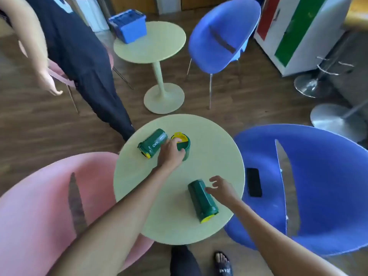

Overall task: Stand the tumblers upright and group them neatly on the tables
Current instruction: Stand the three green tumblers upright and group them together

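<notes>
Three dark green tumblers with yellow lids are on the near round table (215, 156). One tumbler (184, 145) stands upright at the far side, and my left hand (170, 155) grips its side. A second tumbler (152, 143) marked OKK lies on its side just left of it, touching my fingers. The third tumbler (202, 200) lies on its side near the front edge, lid toward me. My right hand (221, 189) hovers beside its base with fingers spread, fingertips at or near the tumbler.
A pink chair (39, 206) stands left of the table and a blue chair (318, 186) right of it, with a black phone (253, 182) on its seat. Farther back are a second round table (159, 44) with a blue box (128, 25), another blue chair and a standing person (79, 52).
</notes>
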Demonstrator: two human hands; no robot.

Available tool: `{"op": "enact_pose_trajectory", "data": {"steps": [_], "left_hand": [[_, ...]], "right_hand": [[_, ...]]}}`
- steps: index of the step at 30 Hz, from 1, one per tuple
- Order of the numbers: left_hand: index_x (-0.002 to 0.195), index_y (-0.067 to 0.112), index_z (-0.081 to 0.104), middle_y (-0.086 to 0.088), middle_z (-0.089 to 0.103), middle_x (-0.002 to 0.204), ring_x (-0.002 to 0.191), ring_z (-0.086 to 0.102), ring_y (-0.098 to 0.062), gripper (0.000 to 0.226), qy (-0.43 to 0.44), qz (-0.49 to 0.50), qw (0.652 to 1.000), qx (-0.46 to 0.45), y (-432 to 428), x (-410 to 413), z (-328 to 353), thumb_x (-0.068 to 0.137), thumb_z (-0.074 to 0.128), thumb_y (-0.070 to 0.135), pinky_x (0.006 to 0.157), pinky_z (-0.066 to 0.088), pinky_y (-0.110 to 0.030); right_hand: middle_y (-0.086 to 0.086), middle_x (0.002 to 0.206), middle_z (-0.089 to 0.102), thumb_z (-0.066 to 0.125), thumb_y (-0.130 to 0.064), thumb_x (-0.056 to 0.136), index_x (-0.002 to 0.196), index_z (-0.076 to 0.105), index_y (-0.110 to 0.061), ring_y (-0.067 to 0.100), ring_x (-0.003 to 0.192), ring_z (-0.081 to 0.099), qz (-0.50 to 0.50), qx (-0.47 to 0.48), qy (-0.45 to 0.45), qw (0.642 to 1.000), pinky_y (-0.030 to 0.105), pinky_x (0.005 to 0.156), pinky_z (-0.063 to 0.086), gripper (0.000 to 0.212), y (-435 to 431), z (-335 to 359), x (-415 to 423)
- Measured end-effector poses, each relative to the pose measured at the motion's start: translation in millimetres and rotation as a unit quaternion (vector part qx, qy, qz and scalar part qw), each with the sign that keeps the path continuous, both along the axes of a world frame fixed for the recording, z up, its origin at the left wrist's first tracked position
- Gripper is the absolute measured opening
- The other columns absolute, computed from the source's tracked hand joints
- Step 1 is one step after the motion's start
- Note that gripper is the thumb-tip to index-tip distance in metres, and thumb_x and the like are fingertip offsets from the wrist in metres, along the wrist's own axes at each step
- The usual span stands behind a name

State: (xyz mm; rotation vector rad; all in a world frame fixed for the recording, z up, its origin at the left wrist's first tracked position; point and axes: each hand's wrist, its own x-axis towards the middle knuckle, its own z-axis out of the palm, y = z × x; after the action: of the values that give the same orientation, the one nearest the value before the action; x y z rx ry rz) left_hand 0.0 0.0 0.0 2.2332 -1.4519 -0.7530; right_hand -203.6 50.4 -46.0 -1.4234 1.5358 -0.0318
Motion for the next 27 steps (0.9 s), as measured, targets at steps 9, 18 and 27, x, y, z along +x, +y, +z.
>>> {"op": "enact_pose_trajectory", "data": {"steps": [9,18,27], "left_hand": [[0.136,0.019,0.053,-0.011,0.051,0.138,0.128,0.045,-0.032,0.052,0.006,-0.048,0.998,-0.028,-50,41,-46,0.085,0.065,0.018,0.101,0.040,-0.039],[0.131,0.017,0.058,-0.010,0.058,0.127,0.114,0.057,-0.023,0.051,0.091,-0.075,0.991,-0.065,-53,59,-65,0.083,0.069,0.005,0.088,0.037,-0.016],[0.125,0.019,0.061,-0.007,0.062,0.123,0.112,0.058,-0.020,0.049,0.133,-0.083,0.985,-0.070,-57,66,-69,0.079,0.070,0.004,0.094,0.045,-0.025]], "right_hand": [[0.010,0.132,0.052,0.084,-0.047,0.068,0.145,0.038,-0.023,0.029,0.122,0.051,-0.123,0.063,0.048,0.989,0.043,0.102,0.046,0.093,69,-45,20],[-0.001,0.127,0.041,0.087,-0.031,0.065,0.145,0.030,-0.028,0.022,0.120,0.047,-0.236,0.008,0.017,0.971,0.039,0.104,0.045,0.098,101,-58,42],[0.001,0.126,0.040,0.087,-0.031,0.066,0.141,0.037,-0.022,0.020,0.120,0.040,-0.272,-0.134,0.033,0.952,0.029,0.101,0.035,0.092,74,-30,76]]}}
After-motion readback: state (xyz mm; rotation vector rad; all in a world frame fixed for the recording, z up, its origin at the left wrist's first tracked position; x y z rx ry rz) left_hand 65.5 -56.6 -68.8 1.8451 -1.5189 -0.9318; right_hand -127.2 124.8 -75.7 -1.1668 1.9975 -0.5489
